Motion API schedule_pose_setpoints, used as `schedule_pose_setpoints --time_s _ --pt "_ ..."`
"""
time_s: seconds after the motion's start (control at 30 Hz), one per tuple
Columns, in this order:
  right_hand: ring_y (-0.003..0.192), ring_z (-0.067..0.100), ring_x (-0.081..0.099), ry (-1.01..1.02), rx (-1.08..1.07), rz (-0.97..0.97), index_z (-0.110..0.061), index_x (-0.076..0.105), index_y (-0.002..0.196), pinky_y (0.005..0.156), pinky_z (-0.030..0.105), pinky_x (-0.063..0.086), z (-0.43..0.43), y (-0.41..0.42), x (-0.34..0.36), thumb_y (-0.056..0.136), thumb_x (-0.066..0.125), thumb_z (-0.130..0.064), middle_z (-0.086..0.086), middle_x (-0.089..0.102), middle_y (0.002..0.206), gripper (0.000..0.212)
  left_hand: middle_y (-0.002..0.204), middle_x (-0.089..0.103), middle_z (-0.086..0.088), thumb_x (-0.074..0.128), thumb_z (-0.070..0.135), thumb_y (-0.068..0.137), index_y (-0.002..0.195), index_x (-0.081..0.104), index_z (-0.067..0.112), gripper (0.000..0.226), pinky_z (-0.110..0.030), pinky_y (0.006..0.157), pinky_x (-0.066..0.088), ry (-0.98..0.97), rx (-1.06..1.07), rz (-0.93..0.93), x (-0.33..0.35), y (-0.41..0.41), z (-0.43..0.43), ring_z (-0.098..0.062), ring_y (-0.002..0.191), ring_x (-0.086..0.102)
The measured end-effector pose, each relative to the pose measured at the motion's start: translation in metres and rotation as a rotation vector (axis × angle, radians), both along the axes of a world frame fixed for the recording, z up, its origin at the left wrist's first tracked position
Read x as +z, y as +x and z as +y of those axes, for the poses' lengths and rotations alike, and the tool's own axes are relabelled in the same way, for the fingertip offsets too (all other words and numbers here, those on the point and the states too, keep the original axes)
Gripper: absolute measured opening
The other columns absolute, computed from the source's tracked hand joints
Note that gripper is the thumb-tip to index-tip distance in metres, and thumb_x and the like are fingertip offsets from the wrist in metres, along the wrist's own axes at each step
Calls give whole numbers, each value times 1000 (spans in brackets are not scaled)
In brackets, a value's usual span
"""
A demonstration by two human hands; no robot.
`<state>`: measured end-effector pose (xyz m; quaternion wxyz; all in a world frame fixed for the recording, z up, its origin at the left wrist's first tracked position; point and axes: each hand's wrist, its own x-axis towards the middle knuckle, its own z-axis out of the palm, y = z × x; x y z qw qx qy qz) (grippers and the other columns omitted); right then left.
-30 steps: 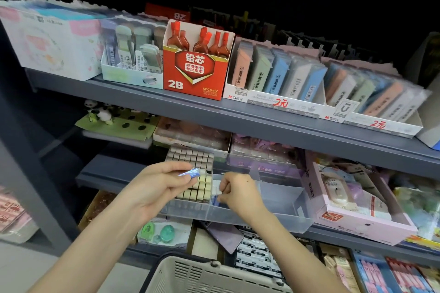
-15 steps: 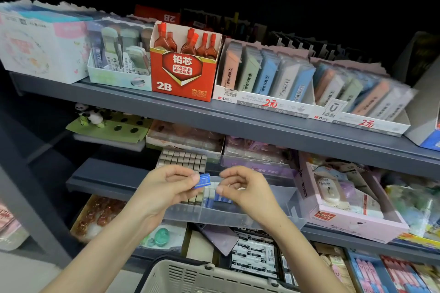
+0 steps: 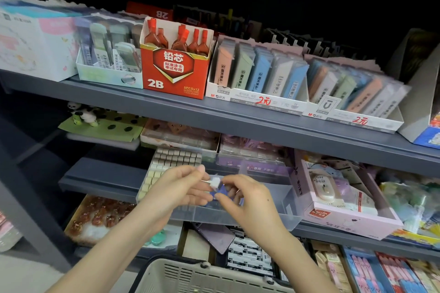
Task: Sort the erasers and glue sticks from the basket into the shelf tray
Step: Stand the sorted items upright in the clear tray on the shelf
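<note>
Both hands meet in front of a clear plastic shelf tray [image 3: 269, 216] on the middle shelf. My left hand [image 3: 181, 188] pinches a small white eraser [image 3: 215, 182] between thumb and fingers. My right hand [image 3: 247, 200] pinches the eraser's blue sleeve [image 3: 220, 194] just below and to the right of it. Rows of small beige erasers [image 3: 176, 159] fill the tray's left part; its right part looks bare. A cream plastic basket [image 3: 204, 276] sits at the bottom edge, its contents hidden.
A pink box [image 3: 345, 216] of correction tapes stands right of the tray. The upper shelf carries a red 2B lead box [image 3: 175, 74] and pastel lead cases [image 3: 259, 74]. Below lie a tray of brown items [image 3: 100, 216] and more erasers [image 3: 250, 257].
The hands have come together over the tray. The white eraser now shows apart from the blue sleeve, the left hand holding one and the right hand the other. The view shifted slightly.
</note>
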<state>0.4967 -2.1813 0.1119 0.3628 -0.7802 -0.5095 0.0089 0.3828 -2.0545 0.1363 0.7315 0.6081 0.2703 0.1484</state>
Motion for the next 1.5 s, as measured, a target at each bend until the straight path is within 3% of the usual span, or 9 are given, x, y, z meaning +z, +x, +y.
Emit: schedule_pose_setpoints --time_s 0.1,0.23,0.4,0.5,0.63,0.8,1.2,1.3,1.5 --pt "76 9 56 -49 -3 98 -24 58 118 71 16 49 -2 1 -1 86 66 -15 -14 54 75 34 87 74 -5 50 15 97 98 65 9 16 -28 75 56 164 -71 22 -3 2 1 -21 84 70" --pt "66 -3 55 -149 -143 240 -26 50 97 64 9 43 2 15 -3 83 70 -15 -15 59 78 27 100 66 14 54 14 94 100 65 23 16 -15 80 41 872 -45 160 -24 4 17 -5 95 58" --pt "77 5 52 -337 -127 50 -28 63 93 62 12 36 17 23 -11 78 74 -32 -16 58 78 19 111 66 5 43 36 84 95 73 31 32 -43 91 42 1399 -111 216 -53 3 34 -24 104 60" --pt "97 12 52 -367 -103 -98 -27 67 104 74 20 38 29 26 -18 79 72 -38 -11 61 102 28 121 64 0 41 45 86 96 72 41 33 -55 105 31 1461 -241 346 -64 5 36 -28 114 57" --pt "94 15 54 -364 -96 -172 -29 68 101 73 25 39 37 28 -23 76 74 -39 -7 62 101 28 124 63 0 36 48 91 97 70 48 35 -44 108 14 1552 -249 380 -69 5 37 -28 118 56" --pt "92 15 55 -353 -95 -269 -28 65 98 69 25 32 40 29 -26 77 72 -41 -8 61 100 26 122 64 0 36 47 91 94 70 48 34 -44 106 16 1593 -216 338 -70 5 37 -28 116 57" --pt "95 19 55 -350 -137 -241 -28 66 94 78 30 42 34 30 -23 72 76 -47 -5 63 95 31 135 54 -5 30 54 89 107 71 33 49 -51 114 13 1508 -206 252 -70 2 38 -31 131 42" --pt "90 18 54 -222 -178 -203 -22 69 91 76 30 40 15 22 -9 73 76 -43 -3 64 93 29 126 60 -7 40 48 88 99 74 26 42 -54 109 26 1519 -101 196 -65 -9 36 -30 123 47" --pt "70 3 49 283 -261 55 -24 62 75 66 17 38 -66 -37 -20 86 68 -22 -11 59 74 12 104 64 -8 48 28 83 88 72 13 29 -38 88 37 1471 221 64 -82 -67 -11 -27 101 53"
